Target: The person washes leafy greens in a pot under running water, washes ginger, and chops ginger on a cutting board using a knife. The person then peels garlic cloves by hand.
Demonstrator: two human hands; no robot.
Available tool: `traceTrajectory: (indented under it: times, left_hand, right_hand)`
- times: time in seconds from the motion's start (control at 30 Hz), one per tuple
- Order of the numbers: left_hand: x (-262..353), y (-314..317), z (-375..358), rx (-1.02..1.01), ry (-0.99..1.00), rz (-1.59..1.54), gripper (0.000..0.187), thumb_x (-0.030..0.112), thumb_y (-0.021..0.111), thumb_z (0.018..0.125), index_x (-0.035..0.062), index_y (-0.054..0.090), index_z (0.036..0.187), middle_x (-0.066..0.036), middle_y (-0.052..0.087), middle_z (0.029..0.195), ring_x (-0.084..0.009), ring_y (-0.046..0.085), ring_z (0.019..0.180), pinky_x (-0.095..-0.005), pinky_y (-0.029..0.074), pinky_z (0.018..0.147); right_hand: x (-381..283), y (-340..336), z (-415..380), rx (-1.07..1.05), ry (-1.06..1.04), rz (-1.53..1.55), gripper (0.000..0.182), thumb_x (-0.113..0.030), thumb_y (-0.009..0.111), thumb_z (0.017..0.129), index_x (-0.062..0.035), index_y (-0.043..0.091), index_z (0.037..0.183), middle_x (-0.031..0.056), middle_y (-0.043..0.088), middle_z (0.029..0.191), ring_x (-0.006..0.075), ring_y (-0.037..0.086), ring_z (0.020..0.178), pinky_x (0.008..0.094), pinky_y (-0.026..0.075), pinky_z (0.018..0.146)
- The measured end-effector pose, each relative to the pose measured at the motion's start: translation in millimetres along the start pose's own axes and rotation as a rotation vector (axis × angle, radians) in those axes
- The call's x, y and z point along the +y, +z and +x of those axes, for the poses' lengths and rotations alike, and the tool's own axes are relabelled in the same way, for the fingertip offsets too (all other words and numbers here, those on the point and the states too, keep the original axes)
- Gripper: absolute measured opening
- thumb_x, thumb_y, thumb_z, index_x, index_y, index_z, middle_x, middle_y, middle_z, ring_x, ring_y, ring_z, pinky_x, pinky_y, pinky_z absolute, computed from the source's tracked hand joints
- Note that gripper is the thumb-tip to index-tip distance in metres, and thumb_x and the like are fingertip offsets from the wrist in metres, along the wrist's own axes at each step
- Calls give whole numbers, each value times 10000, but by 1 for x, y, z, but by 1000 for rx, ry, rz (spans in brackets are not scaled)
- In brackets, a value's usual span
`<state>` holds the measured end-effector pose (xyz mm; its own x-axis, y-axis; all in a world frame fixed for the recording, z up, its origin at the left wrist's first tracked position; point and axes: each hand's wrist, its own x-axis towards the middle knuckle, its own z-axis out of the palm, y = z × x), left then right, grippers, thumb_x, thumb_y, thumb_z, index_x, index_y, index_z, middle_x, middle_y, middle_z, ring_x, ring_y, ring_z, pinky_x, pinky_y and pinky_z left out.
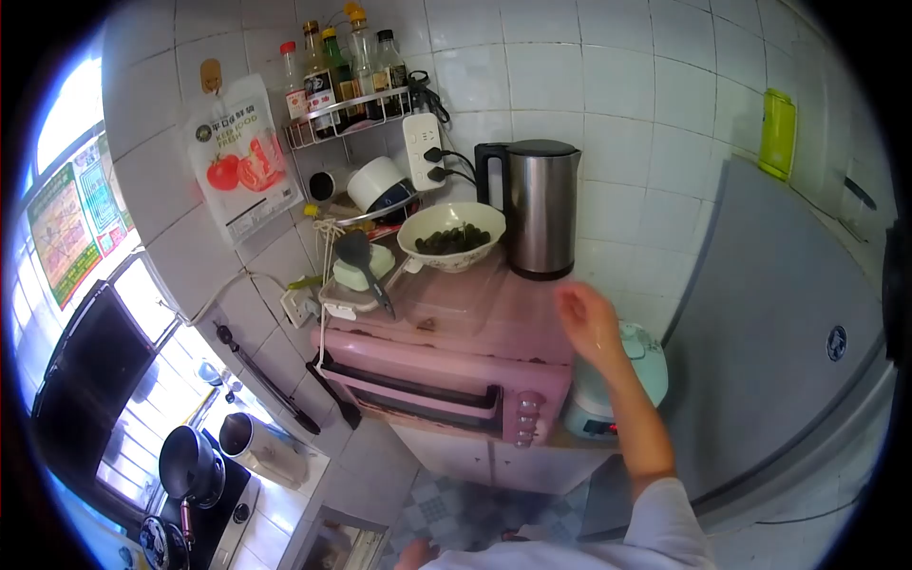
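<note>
My right hand (587, 321) is raised at the right front of the pink toaster oven (427, 375), just below the steel electric kettle (543, 209). Its fingers are loosely bent and a little blurred, and I see nothing in them. Under my right forearm stands a mint-green appliance (638, 375). A patterned bowl (454, 258) holding dark green pieces rests on the oven, left of the kettle. At the bottom edge, a small patch of skin, perhaps my left hand (416, 555), shows beside the white shirt; its fingers cannot be made out.
A black spatula (361, 261) lies over a pale green container left of the bowl. Bottles fill a wall rack (351, 112) above a power strip (424, 152). A grey fridge (779, 351) stands at right. A wok (190, 465) sits on the stove at lower left.
</note>
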<state>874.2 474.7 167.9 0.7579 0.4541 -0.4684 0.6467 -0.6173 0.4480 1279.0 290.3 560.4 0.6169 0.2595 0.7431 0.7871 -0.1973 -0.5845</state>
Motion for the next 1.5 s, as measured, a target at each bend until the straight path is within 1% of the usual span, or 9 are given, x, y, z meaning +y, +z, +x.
traceTrajectory:
  times: [0.1, 0.3, 0.43, 0.7, 0.87, 1.1, 1.3, 1.37, 1.5]
  left_hand:
    - [56, -41, -20, 28, -88, -21, 444, 378, 558, 769, 59, 597, 1075, -204, 614, 965, -337, 591, 923, -390, 455, 814]
    - [103, -70, -8, 237, 114, -197, 293, 215, 569, 814, 31, 609, 1039, -153, 645, 922, -249, 624, 875, -308, 474, 763]
    - [162, -140, -13, 233, 346, -726, 243, 32, 537, 835, -39, 568, 1065, -83, 624, 972, -158, 602, 887, -278, 465, 796]
    - [332, -326, 8, 110, 788, -1267, 596, 210, 564, 842, -6, 279, 1319, -150, 440, 1243, -296, 571, 964, -385, 467, 839]
    - [377, -377, 90, 31, 704, -1631, 551, 176, 546, 832, -1, 253, 1264, -129, 326, 1220, -398, 506, 1023, -437, 469, 835]
    - [393, -388, 121, 7, 600, -1806, 500, 180, 557, 761, 44, 348, 1194, -147, 410, 1161, -387, 520, 916, -440, 477, 763]
    - [389, -400, 115, 6, 557, -1858, 434, 36, 450, 713, -36, 386, 1136, -192, 430, 1135, -388, 491, 1010, -513, 478, 814]
    - [389, -404, 112, 6, 546, -1885, 412, 23, 440, 695, -55, 414, 1098, -198, 460, 1096, -365, 522, 965, -487, 510, 767]
    - [387, -414, 100, -51, 500, -1901, 444, -12, 412, 675, -60, 393, 1116, -215, 440, 1130, -400, 502, 1003, -534, 488, 800]
  right_hand:
    - [21, 23, 49, -48, 31, -8, 177, -107, 543, 785, -21, 597, 930, 158, 618, 844, 329, 598, 814, 343, 481, 689]
    - [96, 93, 98, -277, 158, 337, 293, -111, 474, 837, 22, 537, 1091, 174, 598, 1023, 267, 579, 949, 313, 440, 813]
    - [95, 102, 110, -302, 240, 524, 371, -92, 440, 864, 37, 438, 1211, 170, 503, 1201, 236, 485, 1107, 293, 367, 926]
    - [76, 105, 109, -403, 328, 533, 450, 1, 405, 824, -1, 398, 1274, 132, 464, 1241, 208, 429, 1152, 285, 317, 964]
    - [73, 117, 111, -410, 405, 886, 580, 117, 363, 674, -6, 436, 1236, 102, 526, 1127, 194, 488, 1063, 258, 385, 828]
    - [41, 105, 103, -387, 493, 939, 528, 104, 369, 675, -23, 488, 1174, 76, 555, 1067, 157, 496, 1024, 233, 376, 804]
    - [52, 109, 122, -300, 584, 832, 419, -87, 471, 824, -7, 434, 1234, 87, 515, 1165, 174, 465, 1096, 288, 345, 910]
    - [63, 122, 137, -206, 542, 1141, 490, -277, 455, 898, 3, 361, 1289, 107, 432, 1276, 197, 396, 1183, 328, 276, 995]
    - [63, 142, 160, -180, 532, 1245, 554, -372, 414, 916, 3, 319, 1313, 123, 356, 1342, 212, 322, 1246, 335, 210, 1038]
